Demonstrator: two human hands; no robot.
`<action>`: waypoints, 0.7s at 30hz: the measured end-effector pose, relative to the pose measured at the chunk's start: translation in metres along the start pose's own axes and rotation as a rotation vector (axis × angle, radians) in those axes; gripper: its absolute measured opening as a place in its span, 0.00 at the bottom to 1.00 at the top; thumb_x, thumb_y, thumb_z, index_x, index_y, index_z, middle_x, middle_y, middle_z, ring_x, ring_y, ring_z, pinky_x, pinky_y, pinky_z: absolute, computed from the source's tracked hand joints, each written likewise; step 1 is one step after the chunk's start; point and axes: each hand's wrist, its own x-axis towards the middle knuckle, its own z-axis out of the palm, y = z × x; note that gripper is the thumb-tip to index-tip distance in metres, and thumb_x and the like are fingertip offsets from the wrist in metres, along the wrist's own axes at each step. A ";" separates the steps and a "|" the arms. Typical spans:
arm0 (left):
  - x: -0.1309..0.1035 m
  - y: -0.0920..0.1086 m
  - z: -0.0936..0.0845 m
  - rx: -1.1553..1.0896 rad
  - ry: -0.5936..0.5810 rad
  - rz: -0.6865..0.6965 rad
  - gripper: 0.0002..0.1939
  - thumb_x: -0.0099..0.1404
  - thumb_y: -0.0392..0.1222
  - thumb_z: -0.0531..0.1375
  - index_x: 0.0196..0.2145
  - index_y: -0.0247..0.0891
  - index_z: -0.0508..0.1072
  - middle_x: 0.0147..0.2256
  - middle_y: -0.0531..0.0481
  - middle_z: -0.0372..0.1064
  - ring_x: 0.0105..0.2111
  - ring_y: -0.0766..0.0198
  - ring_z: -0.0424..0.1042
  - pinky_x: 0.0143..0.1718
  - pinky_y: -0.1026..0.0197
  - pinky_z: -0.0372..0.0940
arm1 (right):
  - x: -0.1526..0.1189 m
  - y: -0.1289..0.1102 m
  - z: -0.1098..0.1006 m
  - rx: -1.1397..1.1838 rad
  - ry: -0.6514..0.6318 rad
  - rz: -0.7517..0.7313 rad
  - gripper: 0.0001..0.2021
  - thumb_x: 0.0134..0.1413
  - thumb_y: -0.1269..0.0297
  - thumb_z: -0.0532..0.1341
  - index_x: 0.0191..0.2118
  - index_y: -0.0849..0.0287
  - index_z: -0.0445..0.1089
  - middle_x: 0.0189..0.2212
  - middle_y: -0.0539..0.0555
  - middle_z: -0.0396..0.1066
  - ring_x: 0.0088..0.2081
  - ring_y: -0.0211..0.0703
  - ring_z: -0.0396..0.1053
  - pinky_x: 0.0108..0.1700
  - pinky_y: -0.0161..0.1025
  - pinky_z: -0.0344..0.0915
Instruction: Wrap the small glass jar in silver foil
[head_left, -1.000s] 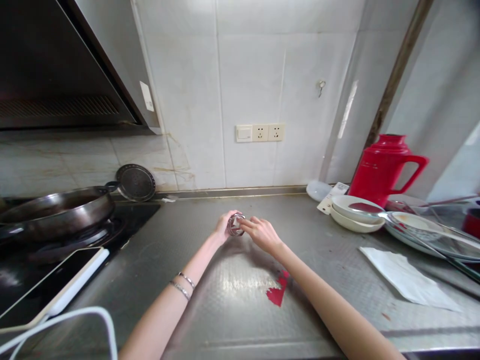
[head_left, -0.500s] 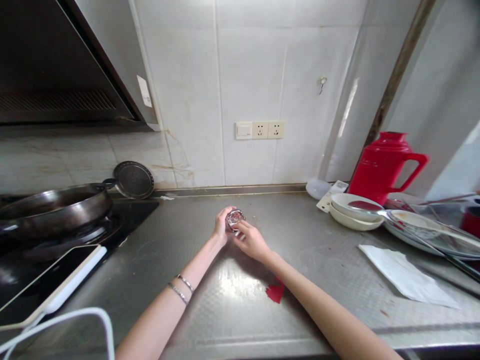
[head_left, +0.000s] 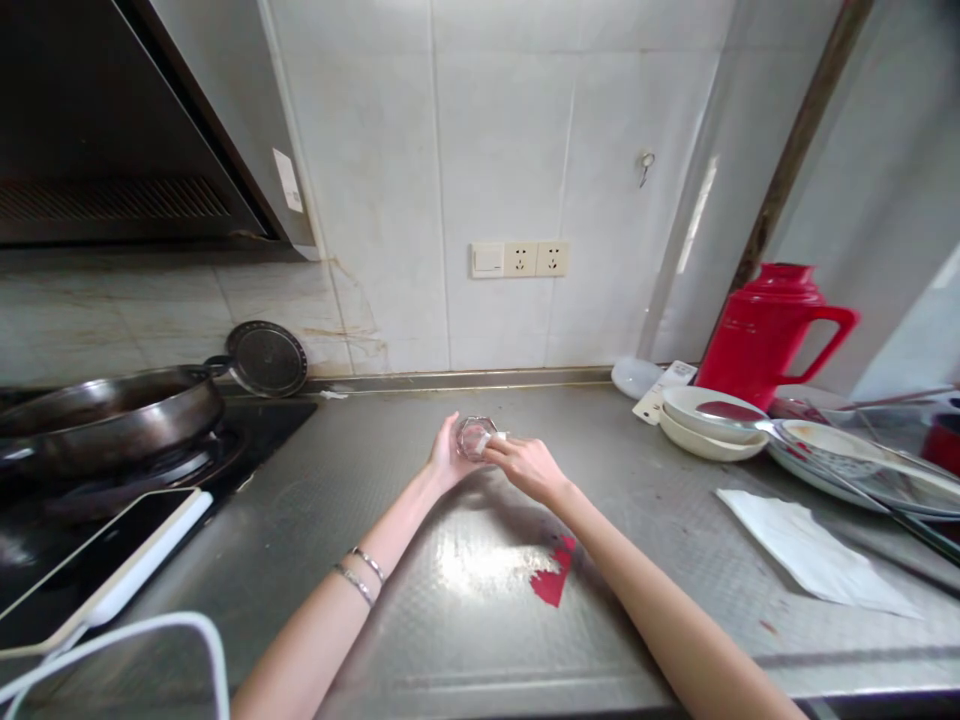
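Note:
Over the middle of the steel counter, my left hand point(head_left: 448, 455) is wrapped round a small, clear glass-like piece with a faceted rim point(head_left: 474, 437). It could be a cup or jar; its kind is not plain. My right hand point(head_left: 531, 467) reaches in from the right with the fingers pressed together. A small white scrap point(head_left: 495, 438), like tissue or a peeled label, shows at its fingertips against the clear piece. Below my right wrist, a torn red scrap point(head_left: 553, 573) lies flat on the counter.
At left, a steel pan point(head_left: 112, 420) stands on the hob, near a phone point(head_left: 90, 560) and a white cable point(head_left: 187, 620). A red thermos point(head_left: 765, 330), stacked bowls point(head_left: 712, 440), plates and utensils crowd the right, with a white paper sheet point(head_left: 810, 550) before them.
My right hand has moved slightly right and up, and white material now shows at its fingertips. The clear piece has tipped in my left hand. More of the red scrap is uncovered.

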 end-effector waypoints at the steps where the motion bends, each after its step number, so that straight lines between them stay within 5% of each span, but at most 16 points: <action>1: 0.000 0.000 -0.001 -0.002 0.016 -0.038 0.25 0.61 0.58 0.54 0.29 0.31 0.73 0.25 0.40 0.74 0.25 0.56 0.73 0.31 0.53 0.67 | -0.001 0.002 -0.001 -0.014 -0.003 -0.025 0.13 0.64 0.70 0.49 0.49 0.52 0.65 0.49 0.53 0.69 0.44 0.43 0.69 0.36 0.33 0.62; 12: 0.002 -0.007 -0.004 0.008 -0.099 -0.066 0.25 0.61 0.61 0.54 0.32 0.34 0.75 0.27 0.43 0.74 0.27 0.55 0.73 0.31 0.50 0.68 | -0.002 0.006 -0.006 -0.043 0.045 -0.005 0.11 0.63 0.68 0.51 0.46 0.55 0.68 0.49 0.54 0.69 0.43 0.44 0.65 0.35 0.34 0.64; 21: -0.001 -0.012 0.004 -0.039 -0.022 0.001 0.24 0.63 0.59 0.53 0.30 0.33 0.74 0.29 0.42 0.75 0.28 0.58 0.73 0.34 0.55 0.68 | 0.001 0.001 -0.010 0.030 -0.008 0.107 0.14 0.61 0.70 0.51 0.49 0.54 0.67 0.53 0.54 0.67 0.46 0.45 0.66 0.37 0.35 0.66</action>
